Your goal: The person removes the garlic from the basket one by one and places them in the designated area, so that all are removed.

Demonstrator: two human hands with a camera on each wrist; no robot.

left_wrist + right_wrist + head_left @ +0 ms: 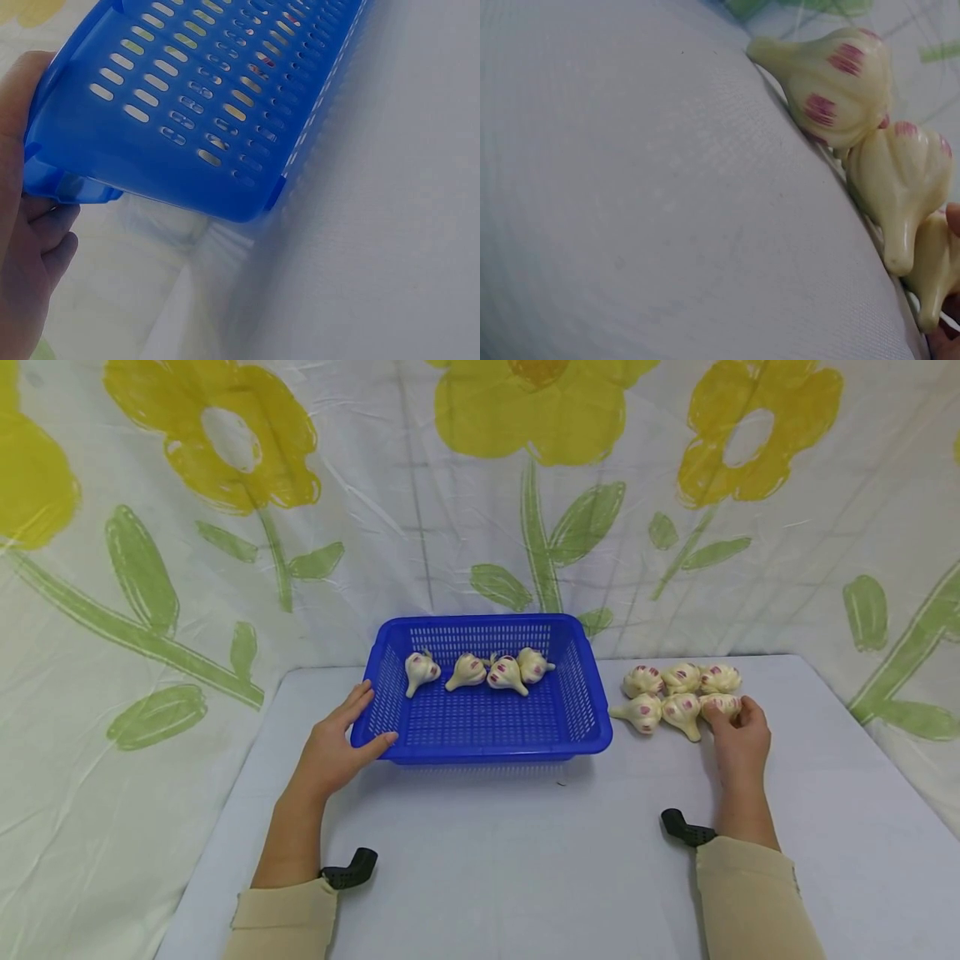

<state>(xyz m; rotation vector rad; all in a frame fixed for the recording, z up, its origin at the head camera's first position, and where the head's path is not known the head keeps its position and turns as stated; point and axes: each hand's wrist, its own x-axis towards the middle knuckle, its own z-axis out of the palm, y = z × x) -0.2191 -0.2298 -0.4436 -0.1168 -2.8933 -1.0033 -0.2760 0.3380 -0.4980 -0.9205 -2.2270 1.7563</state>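
A blue plastic basket (pixel 480 749) has several garlic bulbs in it, one of them a bulb (pixel 422 670) at the left. My left hand (pixel 333 747) grips the basket's left end, thumb at the front corner; in the left wrist view its fingers (pixel 58 229) curl beneath the rim. Right of the basket, more garlic bulbs lie in two rows on the table. My right hand (pixel 742 747) holds the front-row bulb (pixel 722 702) at the right end between thumb and fingers. In the right wrist view this garlic bulb (pixel 931 274) is partly cut off by the frame edge.
A white cloth covers the table (pixel 495 860). Behind it hangs a curtain (pixel 360 527) printed with yellow flowers. In the front row, a garlic bulb (pixel 682 713) lies close beside the held one. A tiny dark scrap (pixel 561 783) lies before the basket.
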